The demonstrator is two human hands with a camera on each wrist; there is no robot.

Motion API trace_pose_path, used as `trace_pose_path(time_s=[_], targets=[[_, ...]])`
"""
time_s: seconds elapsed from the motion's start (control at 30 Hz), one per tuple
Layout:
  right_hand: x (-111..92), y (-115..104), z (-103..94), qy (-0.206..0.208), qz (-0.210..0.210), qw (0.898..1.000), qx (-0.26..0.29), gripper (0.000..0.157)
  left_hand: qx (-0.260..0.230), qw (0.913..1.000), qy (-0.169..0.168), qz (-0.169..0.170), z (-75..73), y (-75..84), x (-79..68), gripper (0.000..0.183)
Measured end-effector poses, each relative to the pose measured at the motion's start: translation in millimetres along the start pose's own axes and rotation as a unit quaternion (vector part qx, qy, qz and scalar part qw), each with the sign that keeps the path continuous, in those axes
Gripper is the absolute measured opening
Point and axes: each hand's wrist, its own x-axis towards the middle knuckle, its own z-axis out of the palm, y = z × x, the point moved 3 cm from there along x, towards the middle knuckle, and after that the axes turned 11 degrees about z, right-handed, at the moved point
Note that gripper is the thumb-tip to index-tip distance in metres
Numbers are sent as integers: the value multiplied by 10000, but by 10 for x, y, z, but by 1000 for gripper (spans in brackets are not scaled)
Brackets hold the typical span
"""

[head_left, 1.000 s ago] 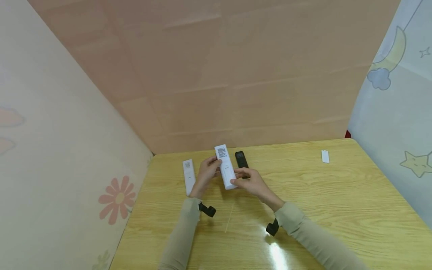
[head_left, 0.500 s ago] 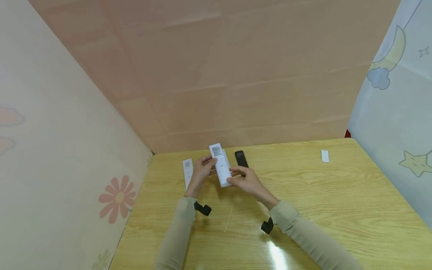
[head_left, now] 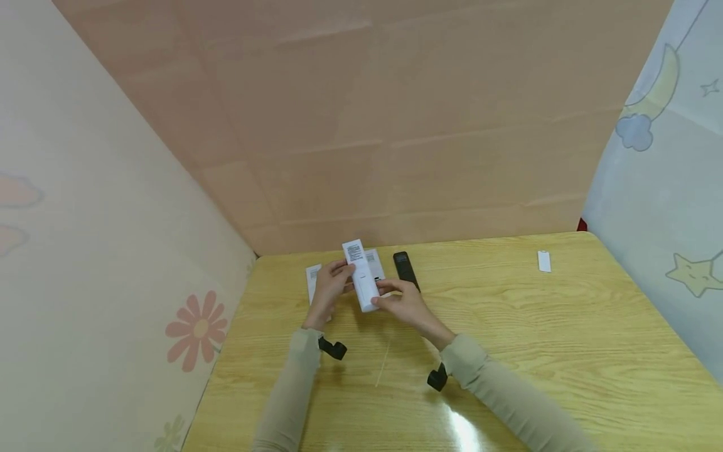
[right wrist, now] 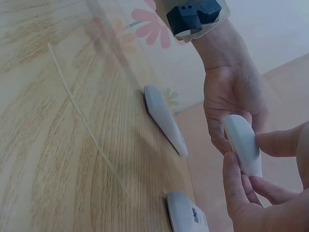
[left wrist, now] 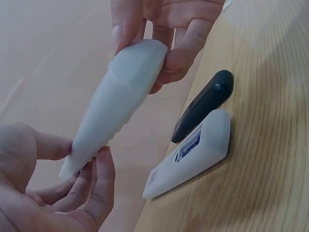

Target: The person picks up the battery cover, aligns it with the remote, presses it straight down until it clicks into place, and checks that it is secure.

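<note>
Both hands hold a white remote control [head_left: 361, 276] up off the table, its labelled back showing in the head view. My left hand [head_left: 332, 282] pinches its far end by the label, thumb on top. At the near end my right hand [head_left: 402, 301] grips it between thumb and fingers. Beneath and behind it lies a second white remote [left wrist: 207, 140], whose uncovered battery compartment shows a blue battery [left wrist: 189, 146]. Beside that one is a black remote [head_left: 404, 267]. A third white remote [right wrist: 163, 116] lies to the left, partly hidden by my left hand in the head view.
A small white battery cover [head_left: 544, 261] lies far right on the wooden table [head_left: 508, 339]. Brown sheeting [head_left: 395, 157] rises along the back edge. Patterned walls stand at left and right. A thin pale strip [right wrist: 82, 113] lies on the near tabletop.
Both hands have shifted left with the held remote. The white remote with the uncovered compartment has come into view behind it, while the left-hand remote is more covered.
</note>
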Motion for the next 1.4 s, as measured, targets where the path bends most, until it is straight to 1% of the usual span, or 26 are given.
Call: trace_pose_path(time_s=[0.17, 0.3, 0.47, 0.73, 0.9, 1.03, 1.27, 1.4], targets=[[17, 61, 80, 41, -25, 9999, -111, 46, 63, 9999, -1, -147, -73, -38, -32, 48], [32, 65, 124, 128, -34, 9998, -179, 46, 40, 9999, -42, -101, -106, -73, -24, 47], [58, 79, 188, 340, -28, 9986, -408, 45, 103, 9999, -12, -56, -149, -112, -8, 43], [123, 166, 243, 545, 116, 9976, -421, 44, 198, 9996, 141, -174, -193, -187, 11, 44], [175, 204, 288, 551, 172, 9973, -455, 41, 390, 9988, 156, -240, -237, -228, 23, 46], [203, 234, 329, 527, 133, 9973, -488, 41, 514, 9981, 158, -309, -288, -262, 28, 46], [217, 264, 379, 678, 156, 9960, -564, 40, 658, 9969, 61, -432, -321, -292, 23, 45], [224, 281, 403, 722, 181, 9947, -708, 39, 729, 9965, 100, -402, -332, -323, 13, 44]])
